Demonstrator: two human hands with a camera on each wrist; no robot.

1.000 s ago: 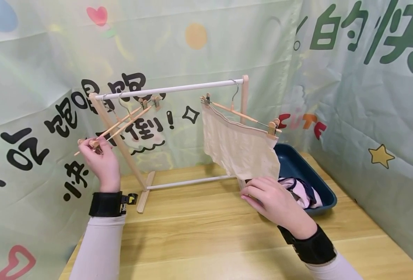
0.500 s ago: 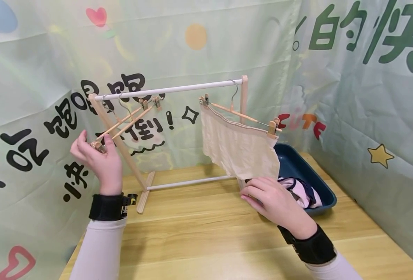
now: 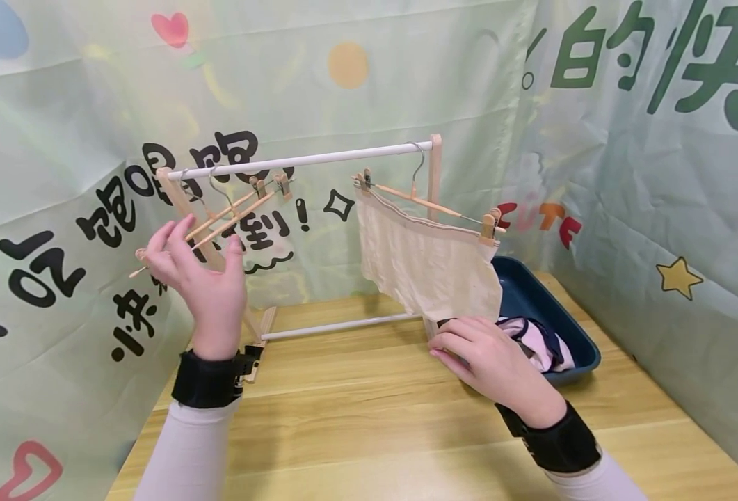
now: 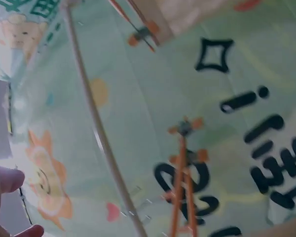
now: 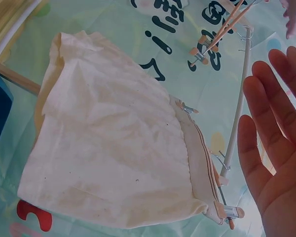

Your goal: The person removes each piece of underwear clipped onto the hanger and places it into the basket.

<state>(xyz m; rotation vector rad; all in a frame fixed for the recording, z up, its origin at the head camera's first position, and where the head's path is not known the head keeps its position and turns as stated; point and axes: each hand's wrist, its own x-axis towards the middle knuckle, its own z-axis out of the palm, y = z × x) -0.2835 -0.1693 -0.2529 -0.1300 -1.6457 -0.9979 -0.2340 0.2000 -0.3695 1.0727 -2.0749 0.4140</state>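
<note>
In the head view my left hand is raised at the near ends of two wooden clip hangers, thumb and fingers apart. It partly hides their near clips, and I cannot tell whether it touches them. A cream garment with a striped waistband hangs from another clip hanger at the right, gripped by a clip at each end. My right hand is just below the garment's lower edge, fingers loosely bent. The right wrist view shows this hand's fingers apart from the cloth, with nothing in them.
All the hangers hook over the white bar of a wooden rack standing on the table. Behind the right hand stands a dark blue tub with crumpled pink and navy cloth inside. Printed fabric walls enclose the table.
My left hand has shifted right and a little down from the hangers' near clips, and its fingers have spread. The right hand stays where it was. The garment barely moves.
</note>
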